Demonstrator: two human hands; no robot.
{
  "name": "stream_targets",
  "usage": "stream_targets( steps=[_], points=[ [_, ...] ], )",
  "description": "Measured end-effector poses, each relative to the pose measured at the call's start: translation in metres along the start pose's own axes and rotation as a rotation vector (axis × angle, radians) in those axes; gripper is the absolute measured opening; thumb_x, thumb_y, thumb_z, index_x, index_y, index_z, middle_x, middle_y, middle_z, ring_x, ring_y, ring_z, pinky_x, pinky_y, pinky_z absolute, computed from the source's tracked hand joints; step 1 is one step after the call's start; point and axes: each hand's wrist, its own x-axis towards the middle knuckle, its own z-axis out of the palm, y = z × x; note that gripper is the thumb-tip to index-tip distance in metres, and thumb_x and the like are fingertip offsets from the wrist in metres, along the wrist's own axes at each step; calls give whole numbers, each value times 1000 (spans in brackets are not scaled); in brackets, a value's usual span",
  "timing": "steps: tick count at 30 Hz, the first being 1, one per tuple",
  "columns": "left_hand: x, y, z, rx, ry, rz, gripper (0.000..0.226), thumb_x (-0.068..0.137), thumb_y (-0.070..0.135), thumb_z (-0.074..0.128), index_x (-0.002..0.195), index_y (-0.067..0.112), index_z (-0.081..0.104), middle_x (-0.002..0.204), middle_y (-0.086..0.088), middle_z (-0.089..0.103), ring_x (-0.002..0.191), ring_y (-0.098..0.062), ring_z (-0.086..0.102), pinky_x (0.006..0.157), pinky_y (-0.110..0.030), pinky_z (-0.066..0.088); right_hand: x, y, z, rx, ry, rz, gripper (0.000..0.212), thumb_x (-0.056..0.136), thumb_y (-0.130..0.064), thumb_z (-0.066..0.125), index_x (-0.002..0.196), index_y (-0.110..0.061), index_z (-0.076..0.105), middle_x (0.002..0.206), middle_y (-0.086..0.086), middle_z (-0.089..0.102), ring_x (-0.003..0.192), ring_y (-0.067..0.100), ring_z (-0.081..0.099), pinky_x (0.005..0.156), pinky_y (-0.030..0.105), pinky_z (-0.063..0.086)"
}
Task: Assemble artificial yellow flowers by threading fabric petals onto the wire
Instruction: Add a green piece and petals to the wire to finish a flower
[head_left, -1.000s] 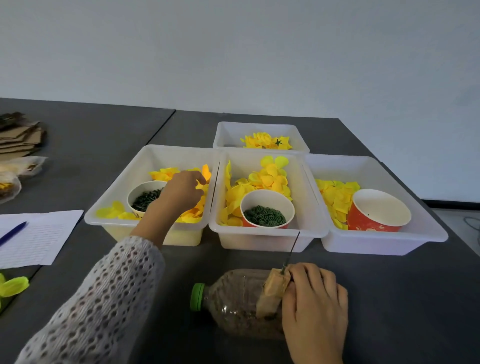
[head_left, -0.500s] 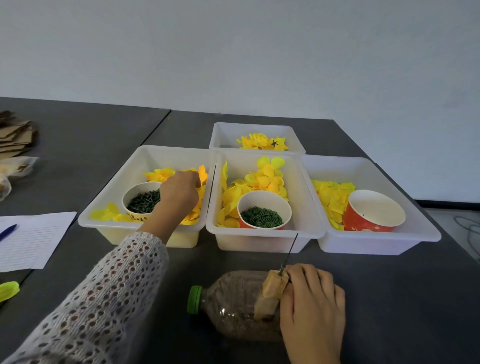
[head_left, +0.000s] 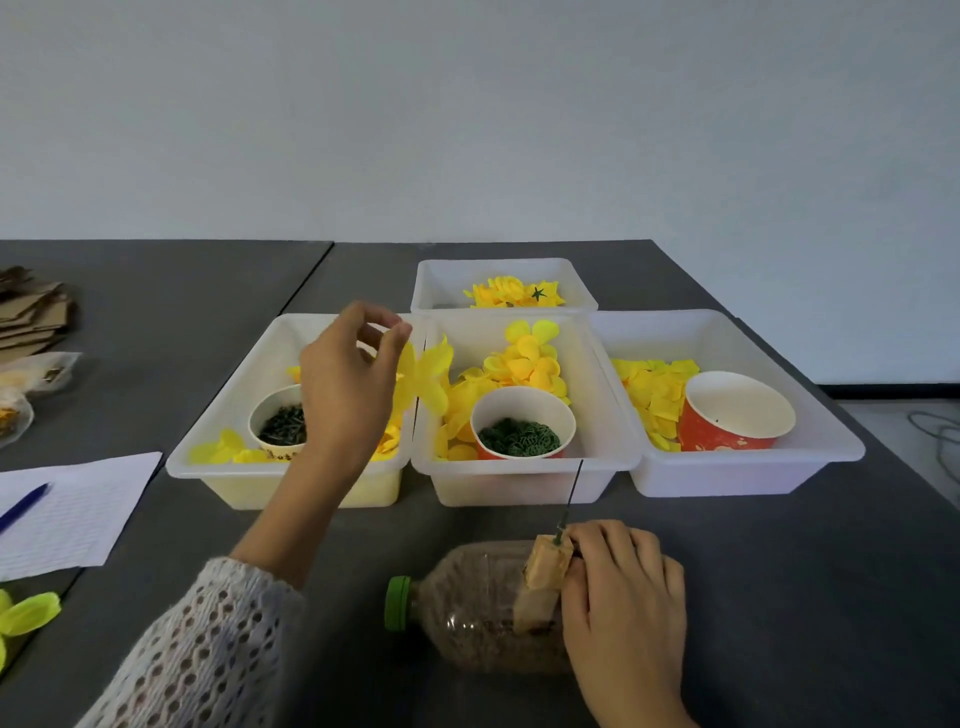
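Bins between left hand pinching petal and right hand gripping bottle under wire.

We cannot see how our left hand grips the yellow fabric petal; the fingers cover its near edge. That hand also hides part of the paper cup in the leftmost bin. Left of that bin, the picture's edge cuts off the cardboard stack, the plastic bag and the blue pen. Our right hand hides the plastic bottle's base.
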Motion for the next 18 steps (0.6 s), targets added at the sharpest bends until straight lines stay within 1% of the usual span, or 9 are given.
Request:
stream_targets(
  steps=[2, 4, 6, 8, 9, 11, 13, 15, 18],
  points=[
    [-15, 23, 1, -265, -74, -85, 13, 94, 22, 64, 83, 18, 69, 66, 10, 65, 51, -5, 58, 47, -16, 42, 1, 5, 0, 114, 8, -11, 26, 94, -36, 44, 119, -44, 46, 125, -22, 47, 121, 5, 38, 103, 27, 30],
    [-30, 39, 3, -372, -155, -142, 15, 94, 16, 65, 82, 11, 72, 64, 8, 67, 49, -5, 59, 46, -14, 41, 1, 6, -6, 335, 50, 35, 27, 93, -22, 48, 108, -44, 47, 111, -26, 50, 113, 1, 44, 97, 25, 33],
    [-43, 52, 5, -430, -211, -159, 14, 93, 14, 66, 82, 9, 73, 64, 6, 67, 47, -6, 59, 45, -16, 41, 1, 8, -15, 601, 105, 124, 28, 95, -16, 47, 105, -42, 48, 107, -25, 53, 107, -2, 50, 93, 23, 39],
    [-54, 61, 6, -485, -251, -158, 14, 93, 12, 66, 81, 8, 71, 61, 8, 64, 45, -7, 59, 43, -18, 42, 6, 7, -29, 781, 163, 181, 16, 97, -33, 42, 106, -41, 52, 110, -22, 58, 106, -5, 52, 88, 19, 43],
    [-59, 66, 6, -505, -273, -158, 14, 93, 12, 66, 80, 9, 70, 61, 10, 63, 45, -7, 59, 42, -19, 43, 8, 5, -39, 846, 183, 188, 17, 97, -45, 40, 106, -41, 54, 109, -23, 59, 105, -7, 53, 85, 15, 42],
    [-68, 75, 7, -541, -314, -161, 14, 93, 12, 66, 81, 8, 70, 61, 9, 63, 47, -9, 61, 44, -21, 46, 14, -1, -60, 984, 172, 168, 34, 90, -65, 38, 105, -41, 56, 106, -27, 61, 103, -11, 54, 77, 7, 41],
    [-76, 83, 7, -584, -339, -173, 13, 93, 11, 66, 81, 9, 70, 63, 4, 63, 49, -13, 64, 46, -24, 48, 19, -9, -78, 1053, 132, 104, 45, 82, -72, 39, 103, -39, 59, 100, -29, 62, 98, -11, 56, 72, 2, 41],
    [-83, 89, 7, -614, -352, -167, 14, 93, 12, 67, 80, 12, 70, 65, 0, 63, 50, -14, 65, 48, -24, 49, 23, -15, -90, 1068, 82, 47, 39, 82, -68, 51, 96, -33, 63, 89, -23, 66, 89, -5, 60, 68, 4, 43],
    [-92, 95, 5, -627, -374, -138, 13, 91, 13, 69, 79, 15, 71, 63, 1, 62, 51, -10, 60, 49, -22, 49, 25, -18, -97, 1129, 25, 8, 15, 85, -38, 59, 88, -26, 68, 73, -14, 69, 74, 1, 65, 63, 7, 46]
  ],
)
